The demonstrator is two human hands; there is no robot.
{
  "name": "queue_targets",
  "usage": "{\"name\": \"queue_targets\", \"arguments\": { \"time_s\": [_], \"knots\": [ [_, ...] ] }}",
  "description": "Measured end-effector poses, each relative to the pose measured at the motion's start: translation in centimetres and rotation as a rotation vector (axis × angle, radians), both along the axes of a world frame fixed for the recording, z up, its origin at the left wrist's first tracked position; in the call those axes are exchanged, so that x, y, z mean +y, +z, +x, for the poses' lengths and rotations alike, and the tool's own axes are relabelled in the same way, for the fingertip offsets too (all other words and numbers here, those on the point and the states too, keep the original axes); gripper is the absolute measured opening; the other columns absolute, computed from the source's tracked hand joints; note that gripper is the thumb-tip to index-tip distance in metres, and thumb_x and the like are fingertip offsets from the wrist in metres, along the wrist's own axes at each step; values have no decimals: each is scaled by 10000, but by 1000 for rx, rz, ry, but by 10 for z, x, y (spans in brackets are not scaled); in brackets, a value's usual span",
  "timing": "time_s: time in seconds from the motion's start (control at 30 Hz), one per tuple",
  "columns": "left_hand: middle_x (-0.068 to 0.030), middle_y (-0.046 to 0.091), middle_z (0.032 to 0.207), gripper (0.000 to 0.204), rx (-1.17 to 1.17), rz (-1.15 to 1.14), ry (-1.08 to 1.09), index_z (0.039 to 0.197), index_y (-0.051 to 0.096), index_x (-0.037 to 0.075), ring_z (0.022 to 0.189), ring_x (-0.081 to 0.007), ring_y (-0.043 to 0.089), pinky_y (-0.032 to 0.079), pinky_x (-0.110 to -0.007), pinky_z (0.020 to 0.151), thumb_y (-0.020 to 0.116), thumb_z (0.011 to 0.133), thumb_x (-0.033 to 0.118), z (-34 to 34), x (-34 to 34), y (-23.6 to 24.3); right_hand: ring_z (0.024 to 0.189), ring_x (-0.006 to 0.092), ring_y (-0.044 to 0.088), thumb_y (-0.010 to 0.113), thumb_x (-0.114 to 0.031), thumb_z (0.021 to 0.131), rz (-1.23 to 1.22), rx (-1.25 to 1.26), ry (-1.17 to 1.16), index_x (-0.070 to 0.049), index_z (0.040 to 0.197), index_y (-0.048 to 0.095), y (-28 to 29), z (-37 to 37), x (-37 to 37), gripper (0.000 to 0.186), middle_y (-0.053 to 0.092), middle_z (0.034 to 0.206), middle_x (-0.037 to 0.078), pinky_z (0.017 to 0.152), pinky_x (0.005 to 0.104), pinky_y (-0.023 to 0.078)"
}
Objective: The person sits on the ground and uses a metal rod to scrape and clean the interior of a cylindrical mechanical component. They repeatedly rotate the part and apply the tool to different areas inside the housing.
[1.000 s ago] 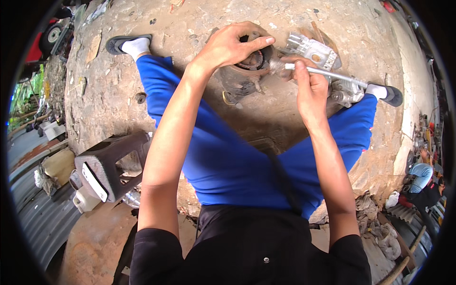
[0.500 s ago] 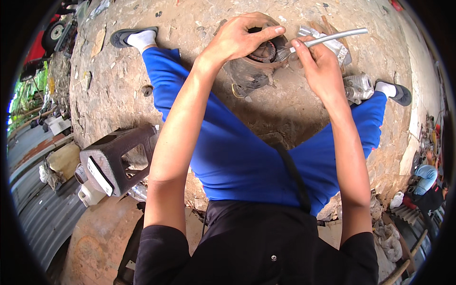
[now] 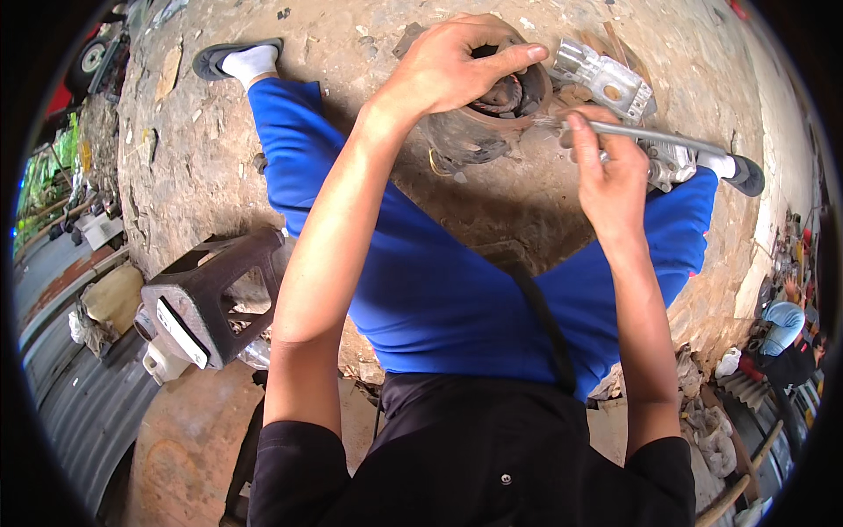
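Head view: my left hand (image 3: 457,66) is closed over the rim of the rusty round motor housing (image 3: 492,119), which sits on the dirt ground between my legs. My right hand (image 3: 606,171) is fisted on a metal rod (image 3: 654,136), tip at the rim. Step, as I judge it: prying. Next needs steady leverage.

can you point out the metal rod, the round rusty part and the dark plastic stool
metal rod (image 3: 667,136), head view, on the bare shaft right of the right hand
round rusty part (image 3: 470,132), head view, on its outer side wall below the left hand
dark plastic stool (image 3: 198,290), head view, on its top surface
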State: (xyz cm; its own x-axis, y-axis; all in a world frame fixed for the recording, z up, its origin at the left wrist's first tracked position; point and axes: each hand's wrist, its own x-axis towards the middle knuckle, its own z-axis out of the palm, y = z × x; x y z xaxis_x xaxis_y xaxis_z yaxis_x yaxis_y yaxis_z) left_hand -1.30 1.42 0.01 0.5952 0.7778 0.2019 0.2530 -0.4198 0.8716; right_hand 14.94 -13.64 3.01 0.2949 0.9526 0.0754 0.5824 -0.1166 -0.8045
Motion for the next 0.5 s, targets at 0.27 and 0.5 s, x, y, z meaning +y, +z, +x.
{"name": "queue_targets", "arguments": {
  "time_s": [0.27, 0.5],
  "knots": [
    [-114, 707, 928, 299, 23, -92, -48, 943, 720, -35, 862, -183, 651, 511, -333, 788, 679, 995, 257, 5, 1, 13, 742, 169, 690, 672, -170, 983, 101, -55, 56, -26, 1031, 729, -2, -20, -8, 162, 727, 825, 79, 684, 322, 526],
    [65, 614, 724, 324, -200, -439, 14, 907, 728, 36, 643, -35, 507, 422, -213, 584, 635, 1036, 318, -4, 15, -21, 678, 54, 533, 645, -264, 1024, 76, 287, -130, -41, 1096, 737, -27, -11, -4, 251, 615, 720, -16, 622, 244, 445]
  ]
}}
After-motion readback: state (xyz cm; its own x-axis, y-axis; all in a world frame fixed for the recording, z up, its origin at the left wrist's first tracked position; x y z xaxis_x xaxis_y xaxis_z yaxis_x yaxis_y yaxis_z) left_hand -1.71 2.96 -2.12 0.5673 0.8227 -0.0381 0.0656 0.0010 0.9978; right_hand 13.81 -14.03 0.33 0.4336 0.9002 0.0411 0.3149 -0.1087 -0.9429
